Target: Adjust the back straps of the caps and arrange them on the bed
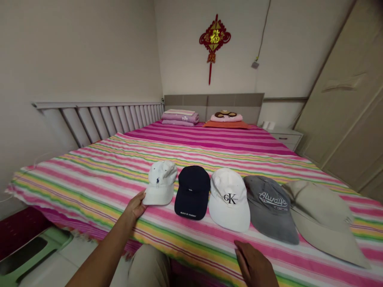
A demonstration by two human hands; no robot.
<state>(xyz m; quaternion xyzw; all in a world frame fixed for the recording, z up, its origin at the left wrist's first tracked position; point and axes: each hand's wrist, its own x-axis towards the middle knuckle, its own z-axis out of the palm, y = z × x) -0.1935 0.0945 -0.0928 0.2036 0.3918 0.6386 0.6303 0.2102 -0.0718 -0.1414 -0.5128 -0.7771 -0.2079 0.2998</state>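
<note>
Several caps lie in a row across the striped bedspread. At the left end is a small white cap (pixel 162 183) with a dark logo; my left hand (pixel 137 204) pinches its brim at the left edge. Beside it sits a navy cap (pixel 193 191), then a white cap with black letters (pixel 229 199), a grey cap with white lettering (pixel 271 209) and a beige cap (pixel 326 219). My right hand (pixel 254 263) is below the lettered white cap, touching no cap, its fingers held together with nothing visible in them.
The bed (pixel 89 187) spreads ahead, with folded purple bedding (pixel 180 118) and a pink pillow (pixel 226 118) at the headboard (pixel 191 103). A white radiator (pixel 107 119) runs along the left. A green stool (pixel 50 243) stands at lower left, a nightstand (pixel 287 137) at right.
</note>
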